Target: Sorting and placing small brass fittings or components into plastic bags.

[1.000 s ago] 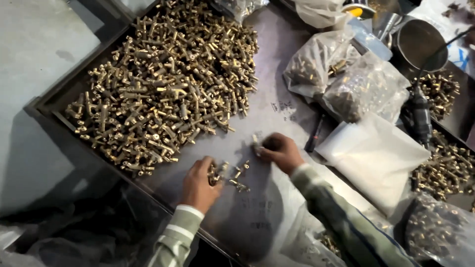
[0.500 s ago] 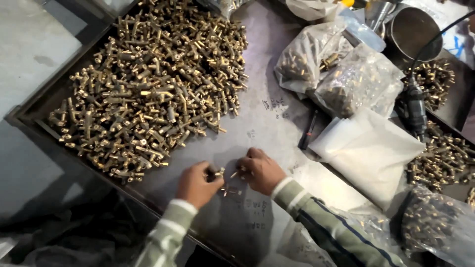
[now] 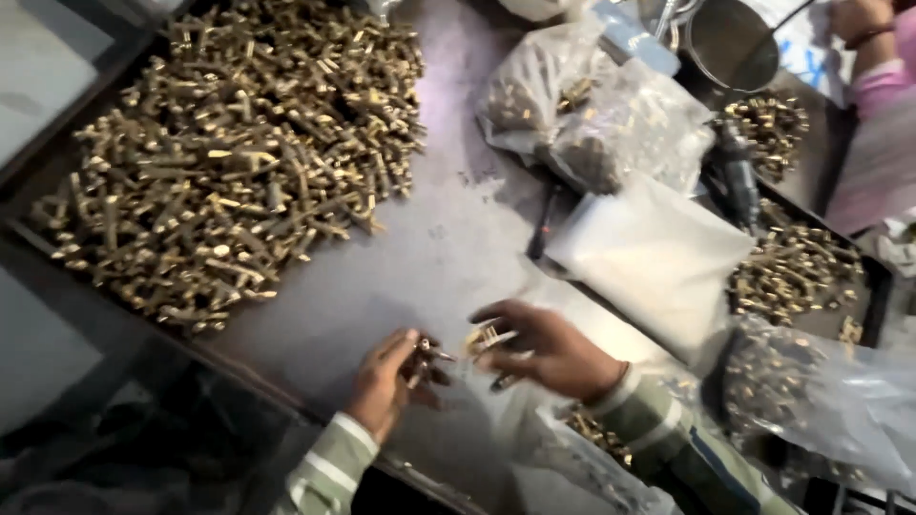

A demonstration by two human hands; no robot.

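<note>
**Brass fittings being handled at near edge of surface; main heap unworked**

Nearest the camera, the left hand [image 3: 386, 381] is curling its grip around a few small brass fittings [image 3: 425, 355], fingers mostly closed. Just right of it, the right hand [image 3: 544, 351] is pinching another brass piece [image 3: 484, 337] between thumb and fingertips, remaining fingers spread. Both are working over the dark metal surface [image 3: 420, 257].

Judged progress: early. Only these few pieces are in hand, while the large heap of brass bolts [image 3: 229, 162], beyond and left of the hands, is lying loose.

Beyond and right of the hands, a white plastic bag [image 3: 654, 257] and clear bags of parts [image 3: 592, 114] are crowding the surface. Farthest off, a metal bowl [image 3: 730, 43] and another person's sleeve [image 3: 878, 124] are showing.
</note>
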